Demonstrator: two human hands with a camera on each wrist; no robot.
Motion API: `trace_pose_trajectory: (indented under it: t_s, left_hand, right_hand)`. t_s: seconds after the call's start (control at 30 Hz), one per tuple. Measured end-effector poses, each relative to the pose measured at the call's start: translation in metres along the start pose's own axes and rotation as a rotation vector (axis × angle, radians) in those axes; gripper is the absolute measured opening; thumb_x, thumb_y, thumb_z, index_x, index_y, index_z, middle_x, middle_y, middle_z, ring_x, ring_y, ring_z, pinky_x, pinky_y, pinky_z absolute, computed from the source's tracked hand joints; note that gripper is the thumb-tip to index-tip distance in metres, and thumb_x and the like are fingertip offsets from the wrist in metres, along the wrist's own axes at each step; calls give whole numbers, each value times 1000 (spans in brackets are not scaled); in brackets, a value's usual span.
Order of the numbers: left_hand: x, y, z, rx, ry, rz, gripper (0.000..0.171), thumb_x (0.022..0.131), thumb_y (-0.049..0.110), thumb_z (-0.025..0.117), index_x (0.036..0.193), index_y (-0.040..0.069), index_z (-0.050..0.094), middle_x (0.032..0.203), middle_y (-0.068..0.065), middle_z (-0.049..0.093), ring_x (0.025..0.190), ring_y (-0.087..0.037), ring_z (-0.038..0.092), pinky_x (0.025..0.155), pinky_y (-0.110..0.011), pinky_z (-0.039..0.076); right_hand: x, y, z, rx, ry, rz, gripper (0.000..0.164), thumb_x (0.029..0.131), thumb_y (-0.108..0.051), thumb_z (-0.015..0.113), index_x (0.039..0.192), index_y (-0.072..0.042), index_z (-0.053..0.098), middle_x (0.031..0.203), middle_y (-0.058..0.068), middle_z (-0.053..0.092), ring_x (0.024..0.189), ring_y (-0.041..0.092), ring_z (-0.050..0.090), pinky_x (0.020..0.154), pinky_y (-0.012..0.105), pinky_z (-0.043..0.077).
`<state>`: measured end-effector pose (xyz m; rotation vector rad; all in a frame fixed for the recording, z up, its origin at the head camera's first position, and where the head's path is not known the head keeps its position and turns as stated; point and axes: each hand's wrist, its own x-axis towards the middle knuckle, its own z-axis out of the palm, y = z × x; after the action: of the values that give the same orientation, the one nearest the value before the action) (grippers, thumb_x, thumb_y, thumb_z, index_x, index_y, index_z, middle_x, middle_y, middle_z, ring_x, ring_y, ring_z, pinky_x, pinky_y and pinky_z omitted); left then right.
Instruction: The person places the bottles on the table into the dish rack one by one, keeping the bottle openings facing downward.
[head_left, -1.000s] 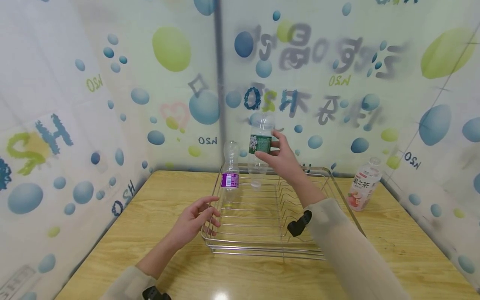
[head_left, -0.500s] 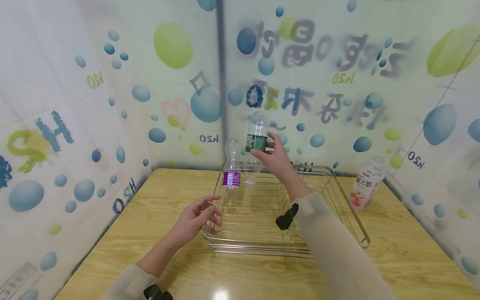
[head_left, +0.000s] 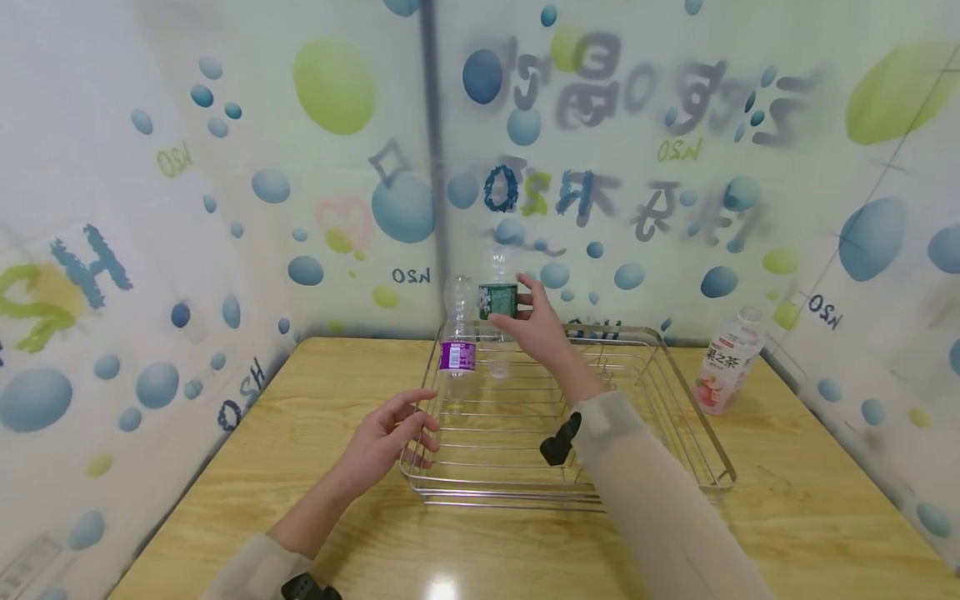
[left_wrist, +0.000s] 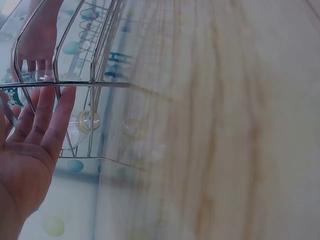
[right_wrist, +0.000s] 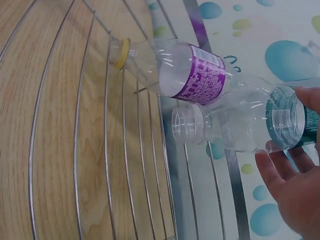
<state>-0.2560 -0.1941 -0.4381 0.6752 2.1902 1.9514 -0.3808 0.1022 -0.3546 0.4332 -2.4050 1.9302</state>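
Note:
In the head view my right hand [head_left: 538, 323] grips a clear plastic bottle with a green label [head_left: 498, 302], neck down, over the back left of a wire dish rack [head_left: 517, 454]. A second clear bottle, with a purple label [head_left: 457, 356], stands neck down in the rack just to its left. The right wrist view shows this purple-labelled bottle's yellow neck ring [right_wrist: 121, 53] among the wires and the green-labelled bottle's uncapped neck [right_wrist: 188, 124] beside it. My left hand [head_left: 386, 442] rests at the rack's left side; its extended fingers [left_wrist: 44, 115] touch the wire there in the left wrist view.
The rack stands on a wooden table [head_left: 300, 392]. To its right stands a pink-labelled bottle [head_left: 727, 362] upright on the table. A curtain [head_left: 360, 167] with blue and green spots closes off the back and sides.
My right hand has brought the green-labelled bottle left and a little down, closer to the purple-labelled one. The left hand has stayed at the rack's side.

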Motion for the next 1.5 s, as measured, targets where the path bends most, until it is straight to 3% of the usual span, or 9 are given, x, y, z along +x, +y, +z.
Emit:
trace_pose_trajectory:
  t_s: [0.17,0.57,0.8,0.9,1.1,1.5]
  left_hand:
    - [0,0,-1,1,0,10,43,118,20,52,160,9,49,125,-38,62,93,-24,78,74,-52,71]
    - [0,0,-1,-2,4,7,43,118,19,51,160,9,48,124,-40,61,93,-26,78,74,-53,70]
    - [0,0,-1,6,4,6,43,118,19,51,160,9,48,124,-41,60,93,-25,78,74,-52,71]
    - [0,0,-1,9,4,7,44,119,18,50,161,6,47,125,-42,60,92,-22,78,74,-52,71]
    - [-1,0,-1,12,1,7,48,119,19,50,162,1,43,125,-42,59,91,-19,78,75,-51,71]
    - [-2,0,0,5,5,9,44,119,19,50,161,6,46,123,-40,61,91,-18,78,75,-51,71]
  right_hand:
    - [0,-1,4,-28,-18,15,96,104,-31,78,176,-27,14,166,21,42,138,42,58,113,65,55]
    - [-1,11,10,-212,-62,97,105,102,-39,80,176,-22,8,165,27,44,147,46,55,115,58,56]
    - [-5,11,11,-241,-88,139,104,104,-38,77,176,-18,5,166,27,42,121,40,71,106,53,62]
    - [-5,14,11,-251,-96,152,105,104,-39,77,176,-17,3,166,27,42,118,39,72,106,52,62]
    - [-4,19,10,-244,-122,162,105,106,-39,75,176,-16,-1,170,28,39,124,43,71,111,54,59]
    - [-5,19,10,-237,-141,186,103,106,-32,75,176,-17,1,172,28,36,139,45,62,114,55,58]
